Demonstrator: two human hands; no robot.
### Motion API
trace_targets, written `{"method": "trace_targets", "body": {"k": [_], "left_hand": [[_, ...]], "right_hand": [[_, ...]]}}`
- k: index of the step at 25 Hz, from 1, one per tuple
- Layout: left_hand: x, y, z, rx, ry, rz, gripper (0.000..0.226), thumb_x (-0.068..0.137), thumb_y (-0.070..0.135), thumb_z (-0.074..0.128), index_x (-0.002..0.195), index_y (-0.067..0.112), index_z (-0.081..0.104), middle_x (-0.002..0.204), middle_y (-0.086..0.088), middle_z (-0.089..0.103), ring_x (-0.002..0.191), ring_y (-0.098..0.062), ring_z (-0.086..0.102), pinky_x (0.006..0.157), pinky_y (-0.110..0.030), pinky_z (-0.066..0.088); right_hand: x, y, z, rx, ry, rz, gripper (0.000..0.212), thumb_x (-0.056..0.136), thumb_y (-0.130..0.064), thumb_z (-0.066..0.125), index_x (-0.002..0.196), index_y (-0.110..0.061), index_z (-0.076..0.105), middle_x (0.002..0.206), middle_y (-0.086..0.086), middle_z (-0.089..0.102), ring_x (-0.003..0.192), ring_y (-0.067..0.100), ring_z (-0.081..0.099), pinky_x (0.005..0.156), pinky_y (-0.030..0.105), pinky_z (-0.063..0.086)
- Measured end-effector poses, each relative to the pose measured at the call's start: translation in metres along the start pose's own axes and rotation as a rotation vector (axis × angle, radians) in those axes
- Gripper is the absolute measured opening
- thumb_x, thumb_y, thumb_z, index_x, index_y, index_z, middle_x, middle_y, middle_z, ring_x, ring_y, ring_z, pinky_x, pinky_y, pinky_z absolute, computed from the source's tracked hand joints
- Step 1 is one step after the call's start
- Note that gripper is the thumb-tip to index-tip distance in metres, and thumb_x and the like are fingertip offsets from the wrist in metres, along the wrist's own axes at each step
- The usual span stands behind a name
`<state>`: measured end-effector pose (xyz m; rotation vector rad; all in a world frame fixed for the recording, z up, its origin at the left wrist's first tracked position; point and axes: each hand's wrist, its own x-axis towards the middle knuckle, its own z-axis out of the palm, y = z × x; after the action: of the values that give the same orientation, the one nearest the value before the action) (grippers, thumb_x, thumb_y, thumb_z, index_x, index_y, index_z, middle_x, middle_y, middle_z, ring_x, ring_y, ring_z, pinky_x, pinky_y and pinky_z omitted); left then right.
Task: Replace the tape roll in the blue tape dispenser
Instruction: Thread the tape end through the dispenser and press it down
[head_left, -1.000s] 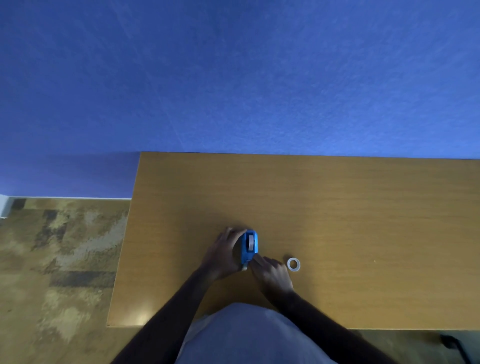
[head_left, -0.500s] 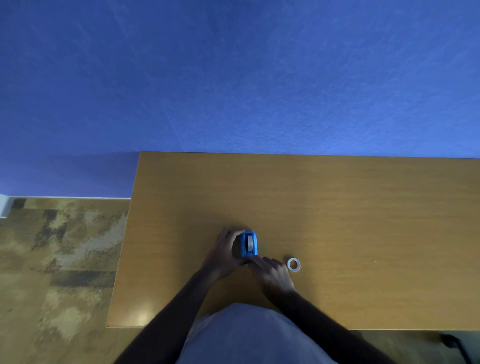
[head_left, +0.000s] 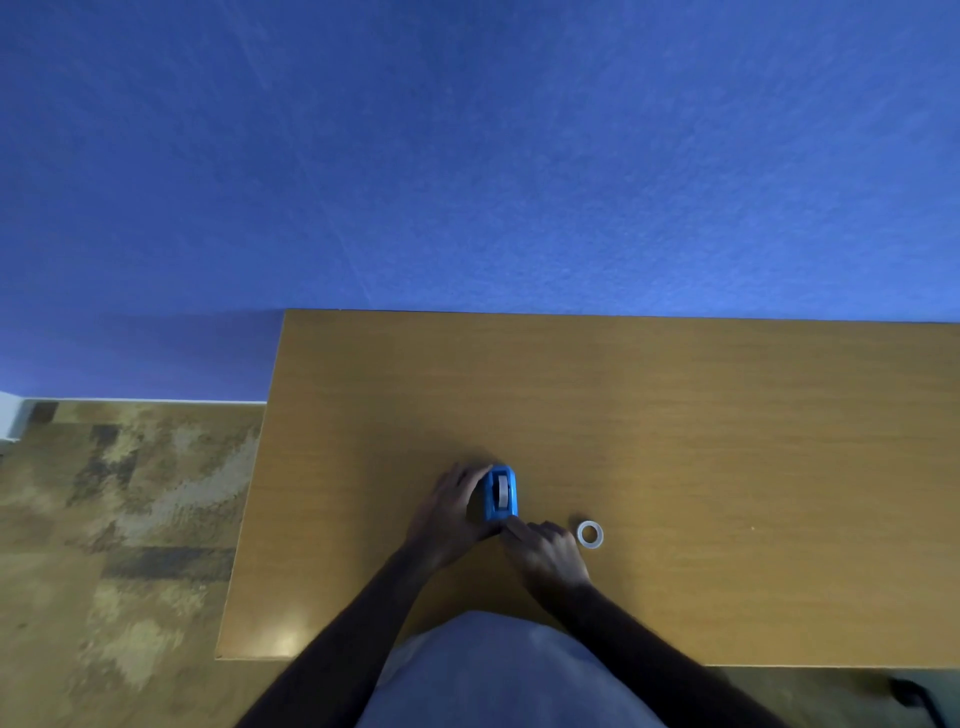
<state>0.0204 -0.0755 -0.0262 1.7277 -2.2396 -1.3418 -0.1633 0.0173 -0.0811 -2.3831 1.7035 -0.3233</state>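
The blue tape dispenser stands on the wooden table, with a pale tape roll seated in its slot. My left hand wraps the dispenser's left side and holds it. My right hand sits just below the dispenser, fingertips pinched at its near end; what they pinch is too small to tell. A small white ring of tape lies flat on the table just right of my right hand, untouched.
The table's left edge drops to a patterned carpet. A blue wall rises behind the far edge. A dark object lies on the floor at the bottom right.
The dispenser's near end has been covered more by my fingers, and my left hand has shifted slightly around it. The white ring has not moved.
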Motion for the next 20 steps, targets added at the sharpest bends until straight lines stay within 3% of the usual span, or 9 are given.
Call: {"method": "trace_targets", "body": {"k": [3,8,12,16,20], "left_hand": [[-0.001,0.001,-0.001,0.069,0.007,0.003,0.090,0.089,0.058,0.078,0.164,0.026,0.039,0.166,-0.003,0.043,0.158,-0.024,0.035,0.121,-0.040,0.038],[-0.005,0.006,-0.005,0.053,-0.016,0.007,0.091,0.091,0.057,0.077,0.166,0.026,0.035,0.166,-0.003,0.043,0.158,-0.025,0.036,0.120,-0.039,0.038],[-0.009,0.007,-0.006,0.035,-0.041,-0.004,0.100,0.083,0.073,0.068,0.165,0.026,0.036,0.162,-0.004,0.047,0.153,-0.028,0.043,0.119,-0.042,0.041],[-0.010,0.007,-0.001,0.031,-0.024,0.006,0.093,0.092,0.056,0.074,0.167,0.021,0.031,0.165,-0.009,0.043,0.154,-0.029,0.040,0.120,-0.039,0.038],[-0.014,0.006,0.004,0.012,-0.013,0.002,0.102,0.089,0.069,0.064,0.169,0.019,0.027,0.163,-0.010,0.044,0.153,-0.029,0.040,0.119,-0.040,0.040]], "right_hand": [[0.002,-0.002,-0.005,0.003,0.012,0.009,0.029,0.069,-0.003,0.084,0.091,-0.017,0.072,0.096,-0.001,0.072,0.050,0.019,0.061,0.044,0.036,0.052],[0.002,-0.005,-0.013,-0.012,0.068,-0.007,0.033,0.068,-0.003,0.082,0.096,-0.019,0.073,0.093,-0.003,0.072,0.048,0.020,0.062,0.043,0.034,0.050],[-0.001,-0.005,-0.015,-0.040,0.067,-0.016,0.031,0.069,-0.005,0.082,0.096,-0.019,0.074,0.094,-0.003,0.070,0.048,0.020,0.060,0.043,0.034,0.050],[-0.002,-0.005,-0.012,-0.071,0.035,-0.009,0.026,0.071,-0.008,0.083,0.093,-0.019,0.075,0.091,-0.003,0.070,0.050,0.019,0.061,0.044,0.034,0.050],[-0.001,-0.008,-0.015,-0.082,0.027,0.019,0.018,0.078,-0.008,0.070,0.091,-0.020,0.075,0.083,-0.003,0.068,0.048,0.019,0.061,0.043,0.032,0.049]]}}
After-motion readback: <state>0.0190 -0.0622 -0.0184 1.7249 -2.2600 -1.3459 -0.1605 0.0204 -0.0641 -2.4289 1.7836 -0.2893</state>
